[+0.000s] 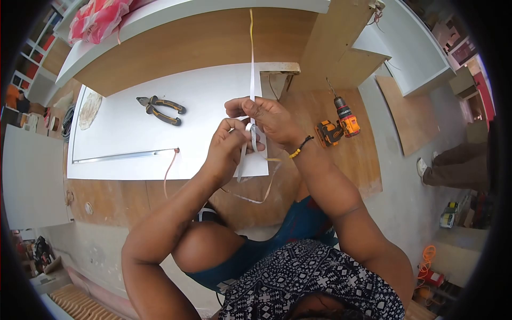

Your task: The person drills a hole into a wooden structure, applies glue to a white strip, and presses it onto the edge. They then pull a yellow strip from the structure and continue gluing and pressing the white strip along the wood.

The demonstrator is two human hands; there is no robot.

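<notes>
A narrow white strip (252, 80), yellowish at its top end, runs from the shelf edge straight down to my hands; it resembles LED strip or tape. My right hand (269, 120) pinches it between thumb and fingers. Just below and to the left, my left hand (226, 146) is closed on a looped part of the same strip. Loose lengths hang under both hands, curling over the edge of the white panel (122, 128). What lies inside the left fingers is partly hidden.
On the panel lie pliers (161, 109) and a metal channel (120, 156), with a pinkish wire (169, 173) at its end. A cordless drill (341, 120) rests on the brown board to the right. The shelf (197, 40) overhangs the panel. Another person's legs (456, 165) are at far right.
</notes>
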